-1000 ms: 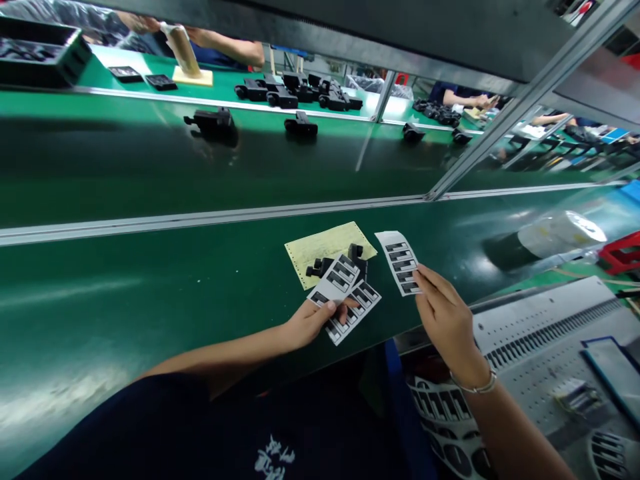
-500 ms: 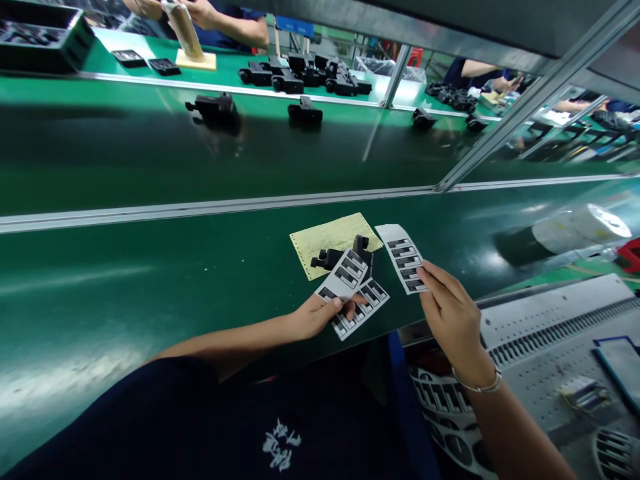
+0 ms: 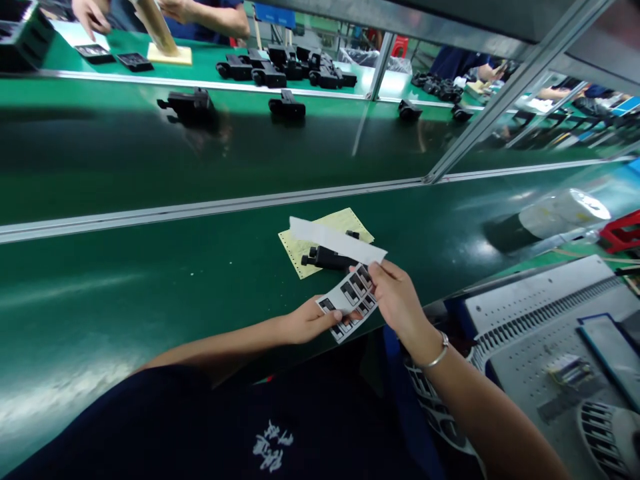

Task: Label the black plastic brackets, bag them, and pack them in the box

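Observation:
My left hand (image 3: 314, 321) is closed on white label sheets (image 3: 344, 293) printed with black rectangular shapes; thumb on top, fingers underneath. At least two sheets overlap there. My right hand (image 3: 400, 300) pinches a separate label strip (image 3: 334, 239), whose plain white side faces up, and its fingertips meet the upper right corner of the sheets in my left hand. Beneath the strip, a black plastic part (image 3: 325, 259) with small knobs at its end lies on a yellow sheet of paper (image 3: 347, 219) with punched edges. The strip and sheets partly cover it.
Beyond a metal rail (image 3: 215, 211), black parts (image 3: 287, 105) stand spaced along a dark green strip. More are heaped (image 3: 290, 63) by a co-worker's hands (image 3: 93, 17). Right: a wrapped roll (image 3: 565, 212), a red frame (image 3: 620, 232), a perforated metal panel (image 3: 535, 320) and a slanting post (image 3: 505, 100).
My right hand has moved left to the sheets in my left hand. Its strip has swung over the black part, now plain side up. The camera view has shifted slightly.

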The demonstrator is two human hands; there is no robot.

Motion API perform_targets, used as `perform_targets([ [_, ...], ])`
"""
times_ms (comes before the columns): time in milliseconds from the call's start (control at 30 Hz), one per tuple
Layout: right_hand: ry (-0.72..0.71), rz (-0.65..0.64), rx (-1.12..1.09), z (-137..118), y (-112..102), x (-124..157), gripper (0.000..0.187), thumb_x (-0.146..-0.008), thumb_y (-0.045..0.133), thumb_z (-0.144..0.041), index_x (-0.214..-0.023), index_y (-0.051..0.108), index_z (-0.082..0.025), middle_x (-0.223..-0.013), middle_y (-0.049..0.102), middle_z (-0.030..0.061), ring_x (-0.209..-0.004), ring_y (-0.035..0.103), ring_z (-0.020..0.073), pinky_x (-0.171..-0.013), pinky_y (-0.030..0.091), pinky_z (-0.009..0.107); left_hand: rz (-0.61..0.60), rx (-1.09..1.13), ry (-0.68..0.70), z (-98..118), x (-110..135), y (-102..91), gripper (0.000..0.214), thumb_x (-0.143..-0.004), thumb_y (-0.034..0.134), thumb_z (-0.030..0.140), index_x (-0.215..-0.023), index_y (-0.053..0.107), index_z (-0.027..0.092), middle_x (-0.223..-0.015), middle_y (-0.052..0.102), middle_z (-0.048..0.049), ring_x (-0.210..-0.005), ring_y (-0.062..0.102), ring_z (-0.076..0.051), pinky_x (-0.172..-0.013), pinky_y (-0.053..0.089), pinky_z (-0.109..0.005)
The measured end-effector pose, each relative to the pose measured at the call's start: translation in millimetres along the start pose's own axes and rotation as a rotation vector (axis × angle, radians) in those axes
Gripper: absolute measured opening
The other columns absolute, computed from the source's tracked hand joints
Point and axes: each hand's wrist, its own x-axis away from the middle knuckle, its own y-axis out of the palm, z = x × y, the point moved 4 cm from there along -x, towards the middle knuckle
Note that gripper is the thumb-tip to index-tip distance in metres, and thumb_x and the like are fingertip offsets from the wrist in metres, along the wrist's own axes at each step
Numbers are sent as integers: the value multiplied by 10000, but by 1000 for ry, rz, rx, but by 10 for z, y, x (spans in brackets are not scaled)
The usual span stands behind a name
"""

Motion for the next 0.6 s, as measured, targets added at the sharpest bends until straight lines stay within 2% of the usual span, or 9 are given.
perform_targets([
  [67,-4,-22,86,4,59,11,320,-832,690,-459,-1002,744,-193,-986,753,65,-812,705,203,-664,594,320,10,-18,7,21,-24,-8,594,-949,432,620,-1076,709,110,-931,677,-129,-813,618,-205,-735,511,-304],
  [200,-233,32,301,-176,-54,45,201,-868,658,-370,-967,777,-240,-1155,720,59,-995,689,212,-774,591,314,39,-156,130,126,-86,-75,640,-932,406,667,-880,720,112,-875,645,-132,-776,583,-205,-716,467,-303],
  [300,-433,93,572,-304,-141,129,224,-903,605,-300,-1060,763,-278,-1110,723,51,-953,695,188,-746,599,297,100,-146,181,174,-96,-137,732,-905,358,737,-1026,721,114,-870,638,-125,-797,578,-220,-748,455,-321],
  [400,-688,57,803,-328,-53,262,336,-924,538,-181,-1180,717,-304,-1092,713,49,-954,693,168,-787,604,282,155,-127,163,147,-80,-116,711,-845,465,764,-1018,710,120,-875,633,-100,-800,577,-215,-764,467,-330],
  [467,-838,-3,888,-301,63,335,414,-930,504,-125,-1259,670,-313,-1095,707,51,-975,693,163,-831,606,281,208,-123,96,83,-68,-66,562,-843,582,667,-995,688,136,-924,646,-92,-854,589,-225,-803,487,-348],
  [533,-937,-52,932,-294,153,363,456,-934,493,-100,-1314,629,-311,-1105,705,57,-976,697,158,-843,613,276,275,-67,37,13,-53,-23,426,-864,644,521,-1079,642,154,-988,651,-91,-930,599,-235,-843,507,-367],
  [600,-991,-51,948,-355,167,349,454,-936,503,-97,-1326,620,-299,-1122,706,67,-991,701,160,-852,622,283,324,34,41,-31,-30,-13,402,-867,674,420,-1170,571,176,-1036,635,-86,-987,599,-228,-860,522,-357],
])
